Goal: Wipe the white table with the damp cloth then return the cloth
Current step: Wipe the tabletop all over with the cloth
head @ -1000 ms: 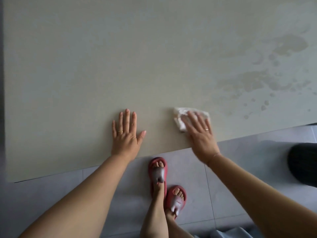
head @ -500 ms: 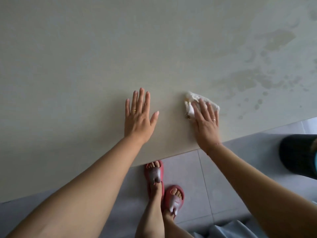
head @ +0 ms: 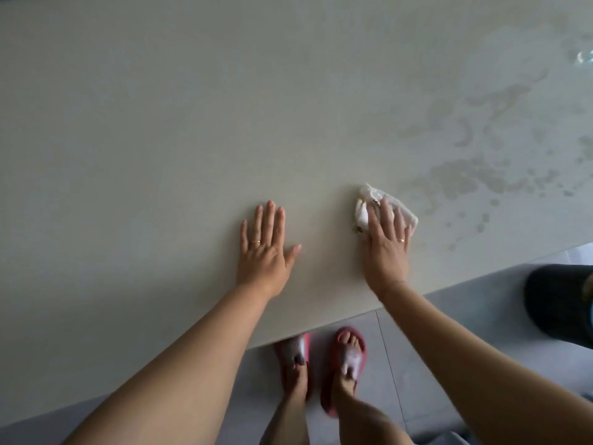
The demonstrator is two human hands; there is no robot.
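White table (head: 160, 123) viewed from above, filling most of the frame, near edge running diagonally from lower left to right. Left hand (head: 264, 255) flat on the table, palm down, fingers spread and extended, gripping nothing; gold ring (head: 256, 241) on one finger. Right hand (head: 386, 248) also palm down with fingers extended, pressing on a crumpled white cloth (head: 364, 207); not curled around the cloth, only laid over its near part. Cloth in contact with the table near the front edge, protruding beyond the fingertips and to both sides of them. Second ring (head: 402, 240) on the right hand. Damp patches and droplets (head: 465, 181) on the table to the right of the cloth and further back. Below the table edge, grey tiled floor (head: 433, 348) and two feet in red slippers (head: 345, 358). Dark rounded object (head: 558, 300) at the right margin, unidentifiable.
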